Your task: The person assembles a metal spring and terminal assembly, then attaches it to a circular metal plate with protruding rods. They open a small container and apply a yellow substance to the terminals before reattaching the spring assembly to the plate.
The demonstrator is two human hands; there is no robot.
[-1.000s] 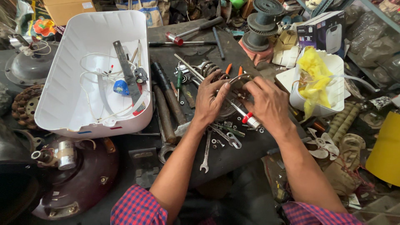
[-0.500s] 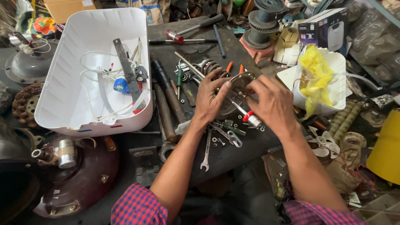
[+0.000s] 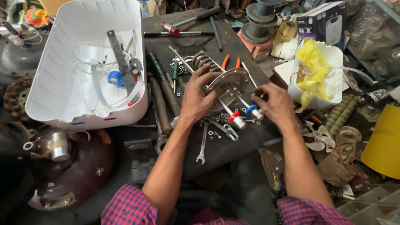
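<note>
Even, soft daylight — sharp at centre, slight wide-angle stretch at edges, lower-left corner dim.

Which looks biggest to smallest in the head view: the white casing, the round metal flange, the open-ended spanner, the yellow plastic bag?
1. White casing
2. Yellow plastic bag and round metal flange held by the left hand: too alike to rank
3. Open-ended spanner

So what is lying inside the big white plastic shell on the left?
Inside the white shell lie loose white wires, a grey metal strip and a small blue part. What sits under the strip is covered. Both hands are elsewhere.
</note>
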